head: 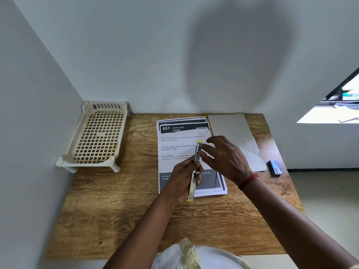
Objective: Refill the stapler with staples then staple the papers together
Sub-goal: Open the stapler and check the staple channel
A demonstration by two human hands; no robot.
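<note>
1. One stapler (197,151), yellow at both ends, is held swung open in a nearly straight line above the papers. One end points toward the wall and the other toward the person.
2. Two bare hands are at work. The left hand (183,181) has its grip clamped round the stapler's near half, fingers curled about the body close to the hinge.
3. The right hand (226,158) comes in from the right, and its grip is closed as a pinch on the far metal arm of the stapler, thumb and fingertips pressed against it. Whether a strip of staples lies between those fingertips cannot be told.
4. One red thread band (248,181) circles the right wrist.
5. One stack of printed papers (178,144) lies flat on the tabletop (120,210), directly under the hands. The edges of at least three sheets show, slightly fanned. The top sheet is headed "957 DINING AREA".
6. One blank, creased sheet (233,131) lies just to the right of the stack, its far edge near the wall.
7. One small blue staple box (274,167) sits near the tabletop's right edge, beside the near corner of the blank sheet and apart from the hands.
8. One cream plastic lattice rack (99,136) on short legs stands in the far left corner, against both walls and well apart from the papers.
9. One window opening (340,105) shows at the right edge of the view.
</note>
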